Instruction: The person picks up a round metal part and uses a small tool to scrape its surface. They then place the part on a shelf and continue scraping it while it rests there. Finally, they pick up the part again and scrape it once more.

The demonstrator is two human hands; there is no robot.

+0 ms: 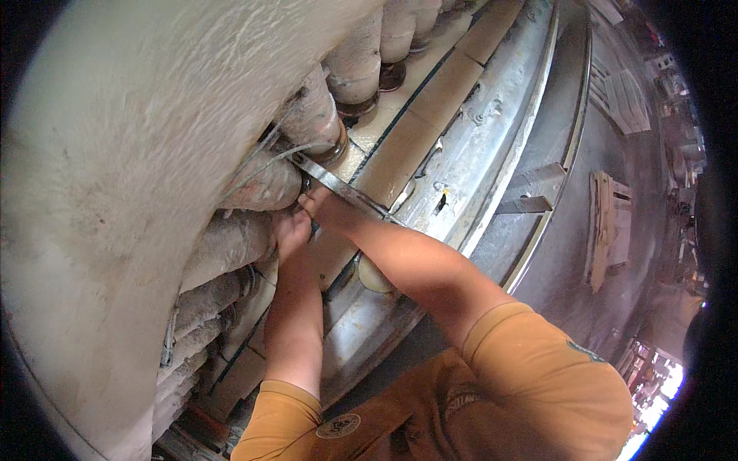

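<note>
My left hand (pixel 290 229) and my right hand (pixel 317 209) meet close together at the foot of a pale, dusty cylinder (pixel 265 183). Both hands have curled fingers, partly hidden by each other and by the cylinder; whatever they hold cannot be made out. Just above my right wrist, a flat metal bar (pixel 338 186) with a hole near its upper end slants across tan blocks (pixel 388 165). Thin wires (pixel 265 157) run around the cylinder and up along the white wall. Another cylinder (pixel 314 115), with a brownish lower rim, stands beyond the bar.
A large, rough white wall (pixel 131 131) bulges over the left side. Several similar cylinders line its lower edge. Along the blocks runs a curved, stained metal ledge (pixel 480 127), with a metal rail (pixel 573 146) farther right. Wooden pieces (pixel 611 227) lie on the grey floor.
</note>
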